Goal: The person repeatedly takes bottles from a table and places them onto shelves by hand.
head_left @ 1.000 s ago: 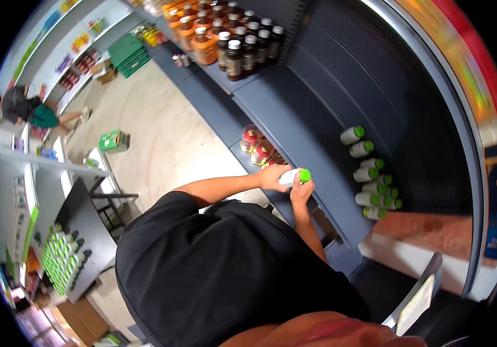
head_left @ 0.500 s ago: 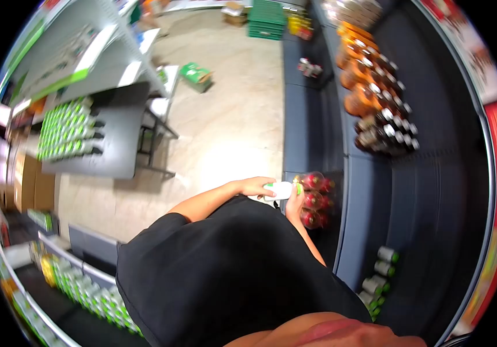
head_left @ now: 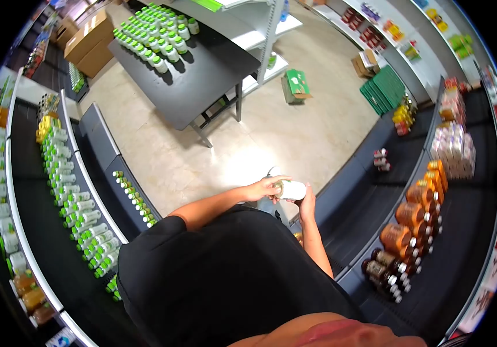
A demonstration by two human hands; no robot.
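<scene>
In front of my waist a white bottle (head_left: pixel 292 190) lies sideways between my two hands. My left hand (head_left: pixel 267 188) grips its left end, fingers curled round it. At the other end my right hand (head_left: pixel 307 202) is closed against the bottle, some of its fingers hidden behind it. Its green cap is not plain to see here. Rows of white bottles with green caps (head_left: pixel 155 41) stand on a dark table (head_left: pixel 202 87) ahead and to the left.
On the left, a shelf holds many green-capped bottles (head_left: pixel 86 222). On the right, shelving carries orange-labelled jars (head_left: pixel 409 214) and dark bottles (head_left: pixel 383 272). A green box (head_left: pixel 296 87), stacked green crates (head_left: pixel 383 89) and a large cardboard carton (head_left: pixel 90 43) are on the floor.
My view has swung to the left, so the table now lies ahead and the right shelving has shifted rightward. The bottle stays in both hands; its green cap, seen earlier at the right end, no longer shows.
</scene>
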